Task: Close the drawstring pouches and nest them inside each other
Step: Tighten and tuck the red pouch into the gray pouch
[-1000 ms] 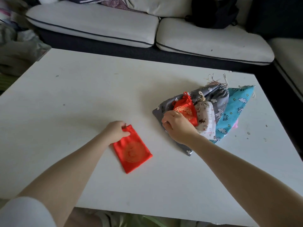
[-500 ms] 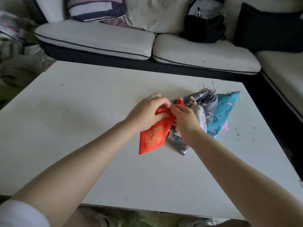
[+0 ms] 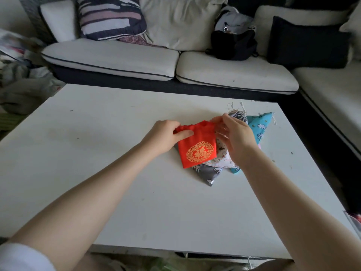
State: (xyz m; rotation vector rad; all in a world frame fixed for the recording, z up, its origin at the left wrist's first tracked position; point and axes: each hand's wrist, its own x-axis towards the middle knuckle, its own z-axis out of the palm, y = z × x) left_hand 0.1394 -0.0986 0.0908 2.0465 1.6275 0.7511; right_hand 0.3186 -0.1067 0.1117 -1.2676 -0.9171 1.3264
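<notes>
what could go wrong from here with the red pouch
Both hands, left hand and right hand, pinch the red pouch at its gathered top, right over the pile. A hard pull may drag the white printed pouch and grey pouch underneath out of place. The cords may cinch unevenly, leaving the mouth partly open.

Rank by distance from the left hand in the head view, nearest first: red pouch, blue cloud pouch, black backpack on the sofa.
1. red pouch: gripped by the left hand at its top corner.
2. blue cloud pouch: on the table, right of the pile, past the right hand.
3. black backpack: on the sofa, behind the table.
</notes>
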